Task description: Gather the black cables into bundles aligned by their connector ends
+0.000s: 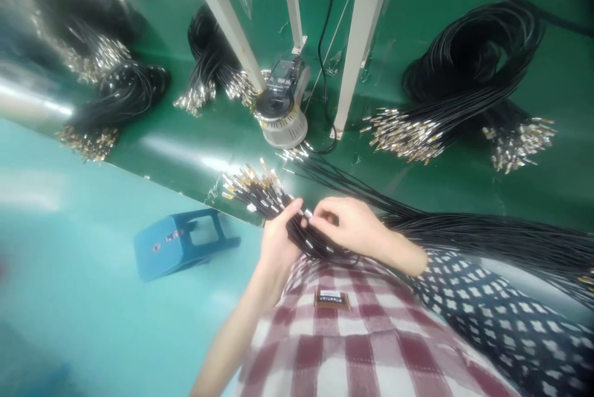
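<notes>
A thick bundle of thin black cables [260, 196] with gold and silver connector tips fans out over the edge of the green table [195, 143]. My left hand [276, 239] is wrapped round this bundle just behind the tips. My right hand [346, 224] is closed in a pinch on one cable end beside the left thumb. The cables trail off to the right across my lap, over a patterned sleeve cover [487, 304].
A small round machine [283, 109] stands on the table beyond the bundle, between white frame legs [362, 38]. Coiled black cable bundles [464, 75] with connectors lie right, centre [208, 57] and left [120, 100]. A blue foot pedal [179, 245] sits on the teal floor.
</notes>
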Motion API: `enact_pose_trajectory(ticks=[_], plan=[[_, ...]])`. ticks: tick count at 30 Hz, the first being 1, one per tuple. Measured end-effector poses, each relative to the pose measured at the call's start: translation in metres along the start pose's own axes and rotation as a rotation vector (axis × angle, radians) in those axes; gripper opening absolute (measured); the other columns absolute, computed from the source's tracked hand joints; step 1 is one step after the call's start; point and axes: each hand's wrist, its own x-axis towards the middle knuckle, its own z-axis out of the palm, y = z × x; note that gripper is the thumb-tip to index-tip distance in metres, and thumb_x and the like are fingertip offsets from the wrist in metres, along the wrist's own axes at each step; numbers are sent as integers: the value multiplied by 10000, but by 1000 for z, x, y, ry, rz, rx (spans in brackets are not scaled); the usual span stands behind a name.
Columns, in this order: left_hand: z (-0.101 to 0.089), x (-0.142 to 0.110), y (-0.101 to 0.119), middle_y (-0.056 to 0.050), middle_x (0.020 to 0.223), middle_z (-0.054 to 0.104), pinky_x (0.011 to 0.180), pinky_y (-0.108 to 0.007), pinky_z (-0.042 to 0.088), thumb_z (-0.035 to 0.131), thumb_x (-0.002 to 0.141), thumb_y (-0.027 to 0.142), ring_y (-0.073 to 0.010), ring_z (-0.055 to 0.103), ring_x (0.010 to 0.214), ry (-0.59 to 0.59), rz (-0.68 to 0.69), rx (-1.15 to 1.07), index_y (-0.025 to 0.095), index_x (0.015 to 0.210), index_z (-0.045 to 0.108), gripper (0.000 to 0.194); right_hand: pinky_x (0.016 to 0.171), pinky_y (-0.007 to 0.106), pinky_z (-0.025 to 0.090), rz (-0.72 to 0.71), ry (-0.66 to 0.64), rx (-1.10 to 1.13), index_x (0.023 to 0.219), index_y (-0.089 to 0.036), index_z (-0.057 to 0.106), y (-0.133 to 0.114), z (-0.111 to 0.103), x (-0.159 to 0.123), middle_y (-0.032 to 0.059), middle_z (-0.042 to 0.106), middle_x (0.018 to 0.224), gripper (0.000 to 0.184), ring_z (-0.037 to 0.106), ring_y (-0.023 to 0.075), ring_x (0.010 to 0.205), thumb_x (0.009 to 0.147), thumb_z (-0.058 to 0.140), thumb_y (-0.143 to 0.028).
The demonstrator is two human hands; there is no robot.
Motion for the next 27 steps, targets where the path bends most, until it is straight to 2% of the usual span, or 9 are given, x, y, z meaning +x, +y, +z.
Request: enact_pose_trajectory(ticks=[4,7,9,12,15,17,20,24,27], plan=[[-3,2,-1,39,486,500,452,-232,425,790,623,201,-104,513,437,12,4,-8,136,702,581,232,643,255,388,-39,-109,-22,734,-187,641,28,-8,-26,1,639,731,172,560,121,659,859,579,-287],[-5,4,-1,46,525,503,456,-237,425,799,612,188,-97,506,448,3,8,-18,135,747,595,251,708,275,425,-20,-262,-7,744,-190,643,54,-23,-51,27,641,814,213,582,154,757,861,601,-364],[-6,4,0,47,529,501,459,-239,427,804,611,192,-93,499,446,-2,-2,-12,131,752,600,255,762,290,443,-8,-262,13,852,-203,662,58,-27,-56,43,639,912,236,588,177,845,842,628,-436],[-5,2,1,46,491,484,463,-245,429,805,621,214,-98,490,434,-2,-21,0,138,703,585,247,815,307,447,-30,-161,42,1054,-221,641,46,-15,-44,60,612,1023,304,585,181,904,878,578,-461],[-5,2,0,38,471,486,483,-244,437,790,644,230,-104,495,438,-23,-40,0,137,719,606,220,776,295,438,-48,-148,17,914,-210,644,31,4,-28,43,603,961,248,584,154,824,951,460,-372],[-7,2,0,33,509,508,503,-231,440,773,672,238,-94,502,456,-90,-23,-16,119,834,654,233,709,268,424,-28,-130,61,785,-195,595,25,10,-19,13,608,824,295,572,129,725,970,406,-323],[-11,4,1,15,641,569,536,-218,449,762,691,238,-70,507,484,-209,17,-27,109,983,670,332,588,224,387,47,-27,219,739,-198,528,20,10,-5,-48,545,579,304,508,99,544,976,387,-325],[-11,4,3,-5,642,584,533,-211,439,771,688,265,-78,513,502,-292,-15,23,97,895,681,281,533,210,355,46,46,283,699,-192,524,5,13,20,-61,519,510,308,487,88,478,957,420,-323],[-11,3,3,-13,560,568,544,-210,440,758,704,277,-96,522,509,-330,-48,48,98,815,676,225,592,224,400,85,6,333,625,-181,503,-5,23,33,-33,574,527,360,556,99,512,951,421,-311]])
